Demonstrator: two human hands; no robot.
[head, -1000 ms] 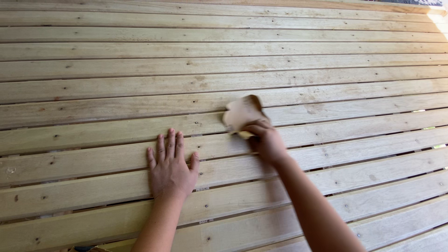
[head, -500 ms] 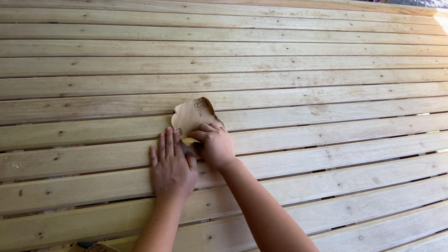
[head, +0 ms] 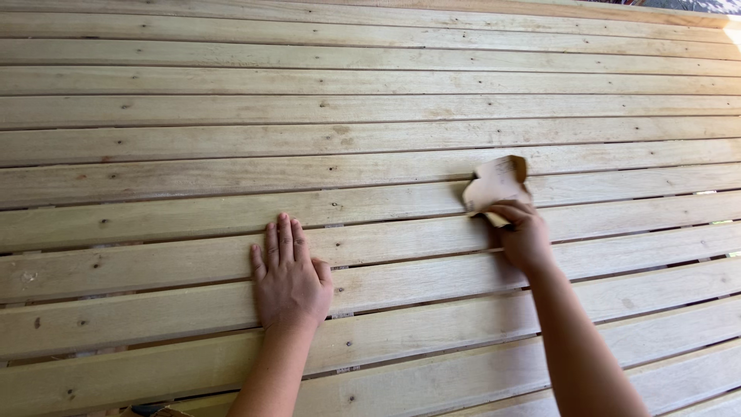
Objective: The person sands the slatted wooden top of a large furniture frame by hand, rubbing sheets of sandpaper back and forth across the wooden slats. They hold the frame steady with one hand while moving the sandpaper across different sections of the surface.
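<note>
Left hand: our left hand (head: 289, 279) lies flat on the slats, palm down, fingers straight and close together, holding nothing
Right hand: our right hand (head: 523, 234) is closed on the lower edge of the sandpaper, fingers curled over it and pressing it to the wood
Sandpaper: the sandpaper (head: 496, 185) is a crumpled tan sheet, its upper part bent up off the surface; it sits on a slat right of centre, well apart from our left hand
Slats: pale wooden slats (head: 193, 139) run side to side across the whole view, with narrow dark gaps between them and small knots scattered about
Arms: both bare forearms come up from the bottom edge, the right one crossing several slats at a slant
In the way: we see nothing lying on the wood between our hands or around the sandpaper
Far edge: a darker strip (head: 671, 6) shows at the top right corner, too small to tell what it is
</note>
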